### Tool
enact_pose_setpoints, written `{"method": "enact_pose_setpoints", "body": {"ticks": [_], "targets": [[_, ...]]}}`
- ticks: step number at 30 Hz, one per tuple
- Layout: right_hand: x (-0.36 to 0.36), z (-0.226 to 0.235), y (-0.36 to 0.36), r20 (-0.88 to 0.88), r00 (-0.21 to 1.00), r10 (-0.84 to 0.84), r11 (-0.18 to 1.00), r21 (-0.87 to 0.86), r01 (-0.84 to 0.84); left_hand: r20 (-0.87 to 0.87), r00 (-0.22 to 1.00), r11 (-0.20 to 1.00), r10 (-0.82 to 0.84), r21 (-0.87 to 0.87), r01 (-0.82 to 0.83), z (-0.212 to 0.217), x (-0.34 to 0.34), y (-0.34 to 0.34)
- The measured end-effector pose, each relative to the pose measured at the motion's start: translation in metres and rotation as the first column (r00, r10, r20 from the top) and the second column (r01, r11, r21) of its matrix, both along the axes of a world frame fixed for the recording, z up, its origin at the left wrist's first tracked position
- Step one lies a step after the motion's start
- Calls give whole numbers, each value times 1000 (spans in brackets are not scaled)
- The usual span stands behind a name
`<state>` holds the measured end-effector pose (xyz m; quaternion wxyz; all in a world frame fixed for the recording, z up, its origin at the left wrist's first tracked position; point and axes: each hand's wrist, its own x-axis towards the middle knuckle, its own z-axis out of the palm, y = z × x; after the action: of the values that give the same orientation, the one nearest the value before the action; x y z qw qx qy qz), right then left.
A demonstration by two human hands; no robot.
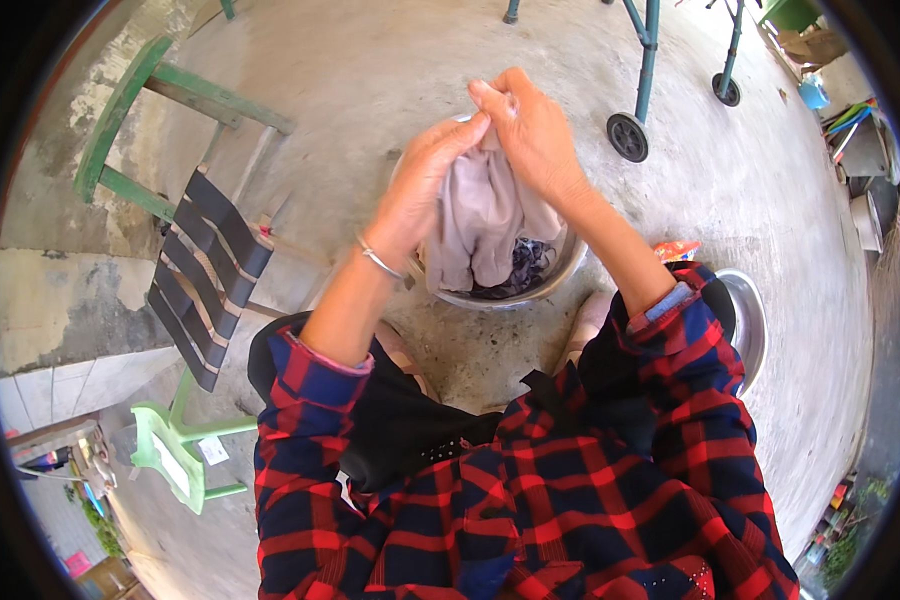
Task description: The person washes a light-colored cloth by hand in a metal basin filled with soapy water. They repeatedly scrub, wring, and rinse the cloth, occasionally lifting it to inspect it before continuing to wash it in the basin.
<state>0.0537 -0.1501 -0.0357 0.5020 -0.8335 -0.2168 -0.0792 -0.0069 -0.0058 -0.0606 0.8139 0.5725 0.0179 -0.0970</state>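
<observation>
A pale greyish-pink wet-looking cloth (480,215) hangs from my two hands over a round metal basin (545,290) on the floor. My left hand (432,165), with a silver bangle at the wrist, is closed on the cloth's upper part. Close against it, my right hand (530,130) grips the same cloth, its fingers curled at the top. Dark patterned fabric (528,265) lies in the basin beneath the hanging cloth. The basin's far side is mostly hidden behind my hands and the cloth.
A green wooden chair with dark straps (210,265) stands at the left, a light green plastic stool (175,455) nearer. Wheeled metal legs (645,85) rise at the far right. Beside my right knee sit another metal basin (755,320) and an orange packet (676,250).
</observation>
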Motion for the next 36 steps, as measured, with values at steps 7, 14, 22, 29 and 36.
{"method": "enact_pose_setpoints", "body": {"ticks": [7, 14, 22, 29, 36], "targets": [[3, 41, -20, -344, 775, 531, 780, 557, -287, 153, 972, 907, -180, 408, 103, 25, -1, -23], [49, -17, -55, -260, 950, 170, 898, -356, -258, 34, 998, 967, 47, -254, -37, 13, 4, 3], [20, -92, -48, -774, 633, -9, 758, -419, -501, 19, 1000, 661, -2, -750, 15, 19, 9, 38], [28, -44, -61, -671, 741, -12, 996, -70, -48, -212, 965, 696, 155, -670, -259, 9, 2, 50], [22, 16, -56, -457, 865, 207, 890, 454, 27, -379, 922, 780, 80, -552, -295, -44, 3, 45]]}}
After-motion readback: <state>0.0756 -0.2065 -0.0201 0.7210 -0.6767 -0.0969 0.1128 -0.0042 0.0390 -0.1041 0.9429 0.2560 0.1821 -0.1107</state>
